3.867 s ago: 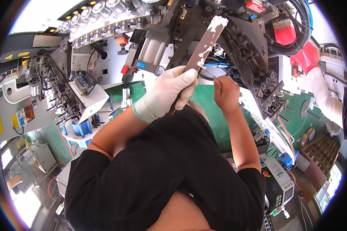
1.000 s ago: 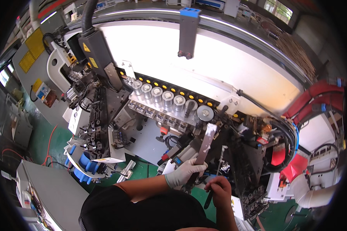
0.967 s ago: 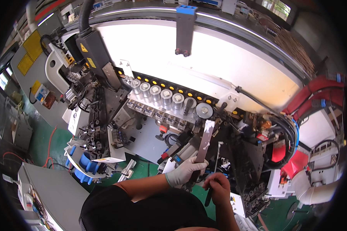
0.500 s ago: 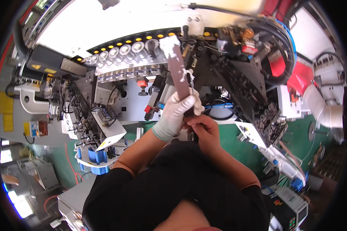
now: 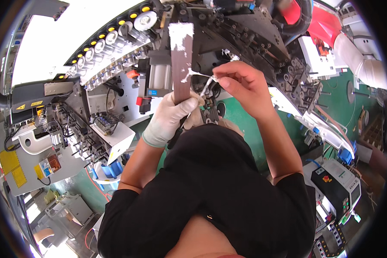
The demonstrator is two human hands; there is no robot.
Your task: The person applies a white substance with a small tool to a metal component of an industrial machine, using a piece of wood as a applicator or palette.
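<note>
My left hand (image 5: 167,119), in a pale glove, grips the lower end of a long brown strip (image 5: 181,60) that stands up in front of me. Ragged white residue (image 5: 181,37) covers the strip's top, and smaller white patches sit along its right edge. My bare right hand (image 5: 247,88) is to the right of the strip, thumb and fingers pinched on a stringy white film (image 5: 208,84). One thin strand stretches from the pinch to the strip's edge; another part hangs down toward the gloved fingers. What the film is made of I cannot tell.
Machinery surrounds me: a row of metal rollers (image 5: 112,38) at the far left, a dark machine arm (image 5: 262,47) at the far right. A white panel (image 5: 118,139) stands left of my forearm, a control box (image 5: 337,185) to the right. The floor (image 5: 245,133) is green.
My right hand has moved up and right from below the glove, drawing the white film out from the strip. The strip has shifted left and stands more upright. The whole view has turned.
</note>
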